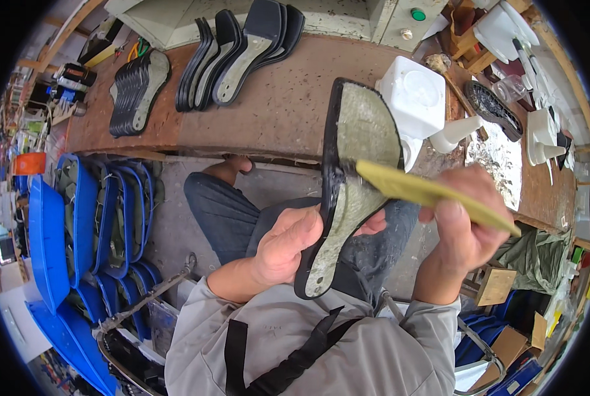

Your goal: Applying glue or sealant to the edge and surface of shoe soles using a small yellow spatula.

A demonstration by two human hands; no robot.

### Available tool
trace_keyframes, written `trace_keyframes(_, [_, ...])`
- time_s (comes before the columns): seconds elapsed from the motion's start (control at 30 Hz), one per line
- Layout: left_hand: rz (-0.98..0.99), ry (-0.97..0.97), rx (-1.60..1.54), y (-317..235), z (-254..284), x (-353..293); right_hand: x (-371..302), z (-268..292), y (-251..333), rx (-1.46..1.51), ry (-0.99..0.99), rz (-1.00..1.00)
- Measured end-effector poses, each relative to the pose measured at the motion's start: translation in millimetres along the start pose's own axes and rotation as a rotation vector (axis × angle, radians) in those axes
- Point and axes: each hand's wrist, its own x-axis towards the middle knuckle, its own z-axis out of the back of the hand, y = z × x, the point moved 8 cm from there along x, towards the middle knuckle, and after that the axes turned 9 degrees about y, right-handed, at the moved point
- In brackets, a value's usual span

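The sole is clasped at its waist by the left hand; the brush is pinched in the right hand, its tip at the sole's dark rim.

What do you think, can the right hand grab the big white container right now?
Probably not just yet: the right hand is already full, holding a flat yellow tool over the sole. With that put down, the way looks fairly free: the white container sits uncovered on the brown table.
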Motion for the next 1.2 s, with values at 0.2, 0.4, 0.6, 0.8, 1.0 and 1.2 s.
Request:
trace_keyframes(0.2, [0.112,-0.162,0.033,-3,-7,4,-24,-7,20,0.05,-0.01,0.044])
trace_keyframes(0.4, [0.046,-0.117,0.14,-18,-18,12,-36,-20,30,0.09,0.041,0.146])
trace_keyframes(0.6, [-0.061,-0.065,-0.04,-23,-25,15,-41,-27,41,0.121,0.122,0.199])
trace_keyframes(0.8, [-0.081,-0.046,-0.016,-23,-29,18,-41,-32,52,0.14,0.26,0.229])
trace_keyframes(1.0, [-0.126,-0.026,-0.008,-25,-30,18,-46,-39,63,0.088,0.289,0.22])
trace_keyframes(1.2, [-0.284,-0.033,0.175,-38,-28,25,-48,-27,71,0.035,0.082,0.335])
